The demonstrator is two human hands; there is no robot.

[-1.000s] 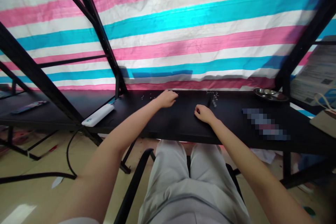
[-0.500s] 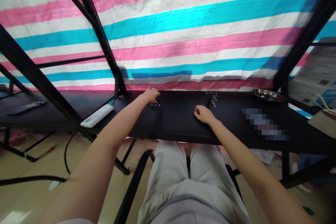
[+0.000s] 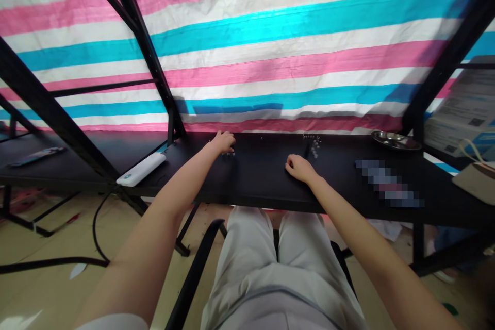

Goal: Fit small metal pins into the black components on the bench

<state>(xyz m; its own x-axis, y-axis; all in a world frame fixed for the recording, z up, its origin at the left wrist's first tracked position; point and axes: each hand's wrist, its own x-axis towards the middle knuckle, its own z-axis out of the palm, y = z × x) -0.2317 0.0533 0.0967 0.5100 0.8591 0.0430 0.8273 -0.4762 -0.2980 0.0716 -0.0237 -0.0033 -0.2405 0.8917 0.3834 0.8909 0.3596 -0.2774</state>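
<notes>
My left hand (image 3: 224,142) reaches to the far part of the black table (image 3: 259,180), its fingers bent down over a few small pale pieces (image 3: 228,154). Whatever its fingertips may grip is too small to make out. Nearer to me, my right hand (image 3: 299,167) rests on the tabletop in a loose fist, and the inside of the fist is hidden. Just beyond it lie a short dark stick-like piece (image 3: 308,149) and several small clear or silvery pieces (image 3: 315,150). A row of similar tiny pieces (image 3: 310,136) runs along the back.
A white oblong device (image 3: 142,169) lies at the left beside a black metal frame (image 3: 150,56). At the right are a shiny metal dish (image 3: 396,140), a blurred-out flat item (image 3: 389,183) and a beige bag (image 3: 475,180). A striped sheet (image 3: 278,26) hangs behind.
My left hand has shifted very slightly and its fingers sit lower over the small pieces. The right hand stays in the same place. The view has turned a little.
</notes>
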